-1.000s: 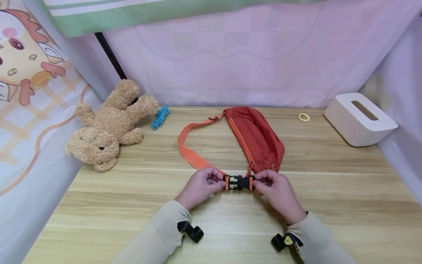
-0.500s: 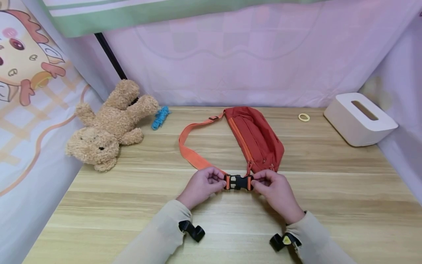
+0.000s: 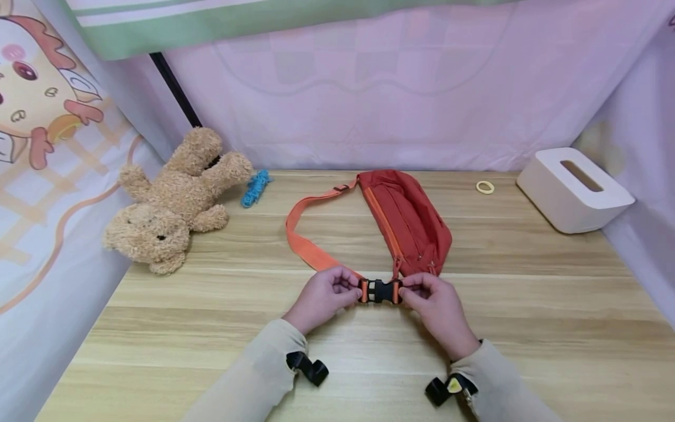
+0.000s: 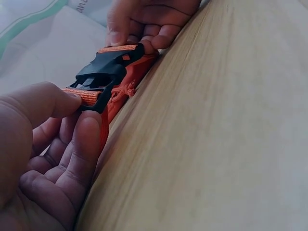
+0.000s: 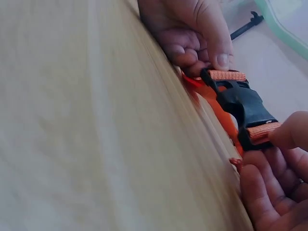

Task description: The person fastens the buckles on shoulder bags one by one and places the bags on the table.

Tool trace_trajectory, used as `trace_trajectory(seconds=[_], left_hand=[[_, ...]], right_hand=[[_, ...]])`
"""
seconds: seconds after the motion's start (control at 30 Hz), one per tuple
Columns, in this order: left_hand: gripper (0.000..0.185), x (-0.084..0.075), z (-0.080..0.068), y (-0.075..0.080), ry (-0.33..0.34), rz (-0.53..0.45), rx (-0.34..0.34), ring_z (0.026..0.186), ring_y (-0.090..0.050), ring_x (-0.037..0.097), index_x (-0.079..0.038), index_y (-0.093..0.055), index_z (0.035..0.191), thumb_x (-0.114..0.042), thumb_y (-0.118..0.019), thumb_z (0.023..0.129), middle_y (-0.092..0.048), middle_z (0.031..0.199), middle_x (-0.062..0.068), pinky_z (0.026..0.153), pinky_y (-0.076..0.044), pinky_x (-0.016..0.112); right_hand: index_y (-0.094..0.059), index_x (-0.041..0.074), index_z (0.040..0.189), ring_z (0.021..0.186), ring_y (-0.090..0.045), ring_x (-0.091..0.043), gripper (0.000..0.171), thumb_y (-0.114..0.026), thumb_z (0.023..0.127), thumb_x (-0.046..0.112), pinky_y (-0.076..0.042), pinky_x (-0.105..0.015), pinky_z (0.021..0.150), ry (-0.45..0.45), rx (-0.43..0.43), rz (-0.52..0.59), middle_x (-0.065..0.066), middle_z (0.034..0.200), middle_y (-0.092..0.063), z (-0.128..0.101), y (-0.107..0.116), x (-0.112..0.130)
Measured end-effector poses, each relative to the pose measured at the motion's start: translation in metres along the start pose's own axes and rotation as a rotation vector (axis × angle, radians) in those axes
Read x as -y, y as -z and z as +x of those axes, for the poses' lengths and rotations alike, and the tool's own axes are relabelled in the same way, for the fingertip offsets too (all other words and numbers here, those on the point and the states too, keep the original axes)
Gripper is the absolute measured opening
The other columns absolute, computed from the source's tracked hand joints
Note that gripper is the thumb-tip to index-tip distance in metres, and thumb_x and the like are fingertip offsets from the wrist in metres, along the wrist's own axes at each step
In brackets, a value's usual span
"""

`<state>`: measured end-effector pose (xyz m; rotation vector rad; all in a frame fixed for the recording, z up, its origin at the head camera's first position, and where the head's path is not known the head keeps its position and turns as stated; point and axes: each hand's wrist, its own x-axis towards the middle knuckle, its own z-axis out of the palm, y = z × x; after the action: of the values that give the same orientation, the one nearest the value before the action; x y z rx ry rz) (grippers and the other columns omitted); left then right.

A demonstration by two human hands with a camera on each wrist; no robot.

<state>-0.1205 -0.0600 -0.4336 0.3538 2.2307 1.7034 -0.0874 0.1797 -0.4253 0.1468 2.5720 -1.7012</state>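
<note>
Head view: near the table's (image 3: 527, 305) front edge, at its middle, the left hand (image 3: 323, 296) and right hand (image 3: 437, 305) each pinch one end of the black buckle (image 3: 381, 291); the bag (image 3: 408, 225) lies behind.

Left wrist view: thumb and forefinger pinch the strap (image 4: 82, 95) at the buckle (image 4: 103, 74).

Right wrist view: the halves look joined (image 5: 243, 108). Judged step: seating the clip; next, a firm inward press.

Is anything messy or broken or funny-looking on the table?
Nothing looks broken or spilled. The teddy bear lies flopped on its side by the curtain, and a small yellow ring sits alone near the white box. The left hand and right hand pinch the bag's black buckle.
</note>
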Motion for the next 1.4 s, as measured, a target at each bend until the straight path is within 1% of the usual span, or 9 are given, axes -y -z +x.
trace_trajectory(seconds=[0.17, 0.33, 0.53, 0.67, 0.87, 1.0, 1.2, 1.3, 1.4], left_hand=[[0.01, 0.0013, -0.0007, 0.0, 0.007, 0.0, 0.012, 0.075, -0.065, 0.016, -0.008, -0.066, 0.099, -0.009, -0.073, 0.092, -0.068, 0.091, 0.004, 0.06, -0.054, 0.026], [0.013, 0.0, -0.0004, 0.0005, 0.017, -0.039, 0.024, 0.077, -0.067, 0.018, -0.006, -0.067, 0.102, -0.013, -0.073, 0.093, -0.069, 0.088, 0.006, 0.061, -0.053, 0.027], [0.013, 0.0005, 0.001, 0.002, 0.027, -0.058, 0.029, 0.073, -0.066, 0.019, -0.007, -0.067, 0.101, -0.013, -0.074, 0.092, -0.069, 0.084, 0.006, 0.058, -0.051, 0.025], [0.011, 0.0012, 0.0017, 0.0024, 0.022, -0.058, 0.035, 0.072, -0.066, 0.018, -0.007, -0.068, 0.101, -0.011, -0.073, 0.092, -0.069, 0.084, 0.006, 0.057, -0.05, 0.024], [0.011, 0.0017, 0.0001, 0.0024, 0.025, -0.013, 0.042, 0.072, -0.064, 0.017, -0.008, -0.068, 0.101, -0.011, -0.073, 0.092, -0.068, 0.089, 0.004, 0.058, -0.052, 0.027], [0.01, 0.0014, 0.0008, 0.0014, 0.023, 0.007, 0.038, 0.07, -0.063, 0.017, -0.009, -0.068, 0.101, -0.011, -0.073, 0.092, -0.068, 0.089, 0.004, 0.055, -0.051, 0.027], [0.011, 0.0008, 0.0022, -0.0006, 0.024, -0.01, 0.041, 0.072, -0.064, 0.017, -0.009, -0.067, 0.101, -0.012, -0.073, 0.092, -0.068, 0.09, 0.004, 0.057, -0.052, 0.027], [0.011, 0.001, 0.0016, -0.0005, 0.029, -0.032, 0.029, 0.072, -0.065, 0.017, -0.008, -0.067, 0.101, -0.012, -0.073, 0.093, -0.068, 0.09, 0.005, 0.059, -0.053, 0.027], [0.01, 0.0015, 0.0009, 0.0, 0.024, -0.049, 0.018, 0.07, -0.064, 0.016, -0.007, -0.066, 0.1, -0.01, -0.073, 0.093, -0.068, 0.086, 0.004, 0.057, -0.052, 0.026]], right_hand=[[-0.071, 0.004, 0.101, 0.074, -0.063, -0.019, 0.013, -0.074, 0.09, 0.01, -0.054, -0.026, 0.063, -0.011, -0.02, 0.059, -0.009, 0.089, -0.068, -0.0027, -0.002, -0.0045], [-0.071, 0.003, 0.102, 0.074, -0.064, -0.019, 0.014, -0.075, 0.09, 0.01, -0.055, -0.027, 0.065, 0.007, -0.017, 0.08, -0.009, 0.088, -0.069, -0.0031, 0.0, -0.0074], [-0.071, 0.002, 0.102, 0.074, -0.065, -0.018, 0.015, -0.074, 0.091, 0.011, -0.056, -0.027, 0.066, 0.004, -0.004, 0.091, -0.009, 0.087, -0.07, -0.0024, 0.0003, -0.0076], [-0.072, 0.002, 0.102, 0.074, -0.064, -0.016, 0.013, -0.074, 0.09, 0.008, -0.056, -0.026, 0.066, 0.018, -0.005, 0.101, -0.009, 0.09, -0.07, -0.0022, -0.001, -0.0078], [-0.073, 0.003, 0.101, 0.075, -0.064, -0.016, 0.012, -0.075, 0.09, 0.007, -0.056, -0.026, 0.066, 0.032, 0.016, 0.098, -0.009, 0.095, -0.071, -0.0023, -0.0021, -0.0084], [-0.072, 0.003, 0.102, 0.076, -0.065, -0.016, 0.014, -0.075, 0.09, 0.01, -0.055, -0.026, 0.066, 0.037, 0.03, 0.091, -0.01, 0.094, -0.071, -0.002, -0.0003, -0.0089], [-0.072, 0.002, 0.104, 0.075, -0.066, -0.017, 0.014, -0.074, 0.091, 0.009, -0.055, -0.026, 0.066, 0.029, 0.016, 0.088, -0.01, 0.091, -0.07, -0.003, 0.0027, -0.0091], [-0.072, 0.003, 0.103, 0.075, -0.065, -0.017, 0.014, -0.073, 0.091, 0.009, -0.056, -0.027, 0.066, 0.029, 0.013, 0.097, -0.01, 0.093, -0.07, -0.003, 0.0024, -0.0083], [-0.072, 0.003, 0.103, 0.074, -0.064, -0.017, 0.013, -0.073, 0.091, 0.009, -0.055, -0.026, 0.066, 0.033, 0.009, 0.102, -0.01, 0.093, -0.069, -0.0026, 0.0012, -0.0082]])
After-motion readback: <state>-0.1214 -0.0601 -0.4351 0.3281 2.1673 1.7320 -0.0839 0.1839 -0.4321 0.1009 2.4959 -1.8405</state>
